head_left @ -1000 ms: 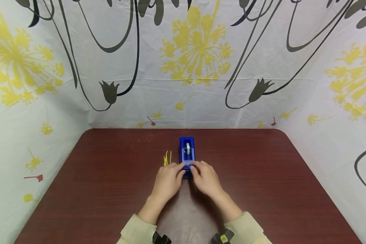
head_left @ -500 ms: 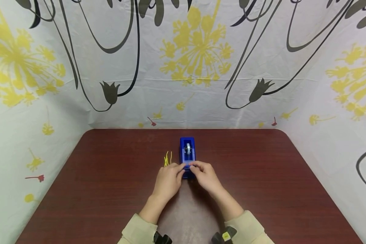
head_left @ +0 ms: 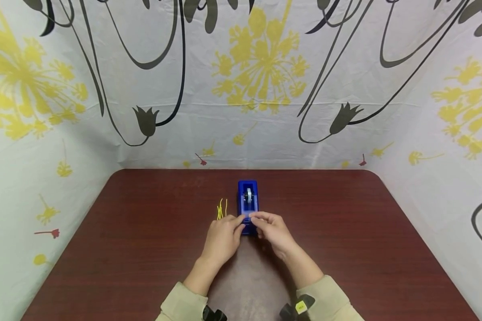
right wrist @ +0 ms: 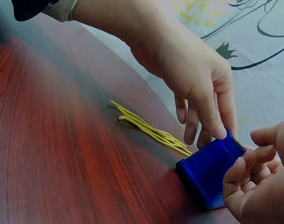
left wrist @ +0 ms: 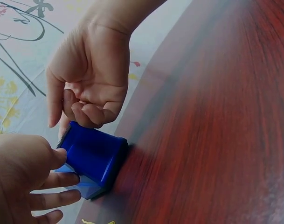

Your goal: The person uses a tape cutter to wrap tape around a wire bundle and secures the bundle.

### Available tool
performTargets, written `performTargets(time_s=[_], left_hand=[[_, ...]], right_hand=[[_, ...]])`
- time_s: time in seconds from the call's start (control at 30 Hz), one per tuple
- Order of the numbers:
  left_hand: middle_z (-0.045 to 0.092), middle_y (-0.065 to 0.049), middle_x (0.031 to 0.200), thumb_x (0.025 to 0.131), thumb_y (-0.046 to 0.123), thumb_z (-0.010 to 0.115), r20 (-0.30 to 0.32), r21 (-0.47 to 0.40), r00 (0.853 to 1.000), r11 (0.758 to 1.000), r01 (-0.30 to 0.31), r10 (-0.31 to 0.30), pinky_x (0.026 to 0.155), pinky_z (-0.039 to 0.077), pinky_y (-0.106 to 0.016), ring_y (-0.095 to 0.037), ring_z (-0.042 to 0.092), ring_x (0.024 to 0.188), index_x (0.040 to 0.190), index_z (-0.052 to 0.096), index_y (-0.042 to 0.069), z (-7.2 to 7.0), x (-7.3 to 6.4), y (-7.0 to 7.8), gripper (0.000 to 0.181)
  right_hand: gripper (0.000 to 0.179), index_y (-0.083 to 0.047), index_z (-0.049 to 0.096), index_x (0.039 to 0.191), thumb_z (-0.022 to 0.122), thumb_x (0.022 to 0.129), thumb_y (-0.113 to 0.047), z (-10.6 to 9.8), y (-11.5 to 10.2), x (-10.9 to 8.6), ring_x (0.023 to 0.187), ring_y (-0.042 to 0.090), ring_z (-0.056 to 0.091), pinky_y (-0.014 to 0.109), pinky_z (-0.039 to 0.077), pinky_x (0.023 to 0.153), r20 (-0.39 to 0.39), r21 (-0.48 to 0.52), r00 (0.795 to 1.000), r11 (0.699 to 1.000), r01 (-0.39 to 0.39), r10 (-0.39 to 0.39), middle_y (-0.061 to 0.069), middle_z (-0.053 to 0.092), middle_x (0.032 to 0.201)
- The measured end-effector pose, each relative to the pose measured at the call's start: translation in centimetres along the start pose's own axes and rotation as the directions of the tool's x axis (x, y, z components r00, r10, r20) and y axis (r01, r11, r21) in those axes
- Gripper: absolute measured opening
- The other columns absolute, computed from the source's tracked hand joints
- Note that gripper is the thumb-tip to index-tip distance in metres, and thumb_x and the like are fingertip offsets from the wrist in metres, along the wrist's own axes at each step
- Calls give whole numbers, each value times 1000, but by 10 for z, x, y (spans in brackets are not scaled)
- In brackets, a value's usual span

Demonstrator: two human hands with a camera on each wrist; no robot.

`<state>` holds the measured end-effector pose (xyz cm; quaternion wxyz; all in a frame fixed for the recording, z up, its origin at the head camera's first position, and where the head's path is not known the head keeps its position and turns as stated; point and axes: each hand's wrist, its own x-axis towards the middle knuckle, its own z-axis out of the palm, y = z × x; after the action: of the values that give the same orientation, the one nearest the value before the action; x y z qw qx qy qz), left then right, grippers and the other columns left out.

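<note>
A blue tape dispenser point(head_left: 248, 200) stands on the table with a roll of tape point(head_left: 248, 196) in its well. My left hand point(head_left: 222, 238) grips the dispenser's near left corner, its thumb by the toothed cutter in the right wrist view. My right hand point(head_left: 277, 234) is at the other end of the cutter, thumb and index finger pinching at the tape's end and the other fingers curled, as the left wrist view shows. The clear tape between the fingertips is hard to make out. Several yellow strands point(right wrist: 151, 130) lie left of the dispenser, close to my left hand.
The dark red wooden table point(head_left: 144, 214) reaches back to a white patterned cloth point(head_left: 245, 133), which also hangs along both sides. Dark wrist devices point(head_left: 297, 307) sit at the cuffs of my beige sleeves point(head_left: 325, 298).
My right hand has turned at the cutter, its fingers curling in and its thumb and index finger drawing together. My left hand and the dispenser have stayed nearly still.
</note>
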<state>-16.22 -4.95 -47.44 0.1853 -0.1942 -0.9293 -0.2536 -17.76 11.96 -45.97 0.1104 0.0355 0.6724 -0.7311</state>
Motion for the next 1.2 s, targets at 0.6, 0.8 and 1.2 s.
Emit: performTargets(time_s=[0.6, 0.8, 1.2], left_hand=[[73, -3, 91, 94, 23, 73, -5, 17, 999, 999, -32, 32, 74, 53, -46, -21, 69, 80, 120, 76, 12, 1, 1, 0, 28], [73, -1, 90, 94, 24, 74, -13, 57, 1000, 998, -21, 22, 75, 53, -45, -20, 70, 79, 116, 78, 13, 2, 4, -1, 25], [73, -1, 87, 90, 24, 78, -52, 92, 999, 996, -3, 8, 71, 54, -43, -20, 70, 75, 109, 81, 13, 2, 7, 0, 22]], right_hand=[[26, 7, 73, 104, 74, 94, -17, 5, -2, 5, 51, 6, 40, 21, 41, 51, -163, 9, 985, 999, -45, 46, -6, 48, 59], [19, 2, 76, 88, 76, 91, -17, 5, 1, 6, 46, 5, 37, 21, 37, 48, -201, -16, 979, 999, -43, 39, -7, 43, 53], [22, 5, 74, 84, 74, 92, -15, 10, -5, 1, 45, 6, 39, 21, 36, 47, -214, -79, 977, 997, -18, 0, -7, 43, 52]])
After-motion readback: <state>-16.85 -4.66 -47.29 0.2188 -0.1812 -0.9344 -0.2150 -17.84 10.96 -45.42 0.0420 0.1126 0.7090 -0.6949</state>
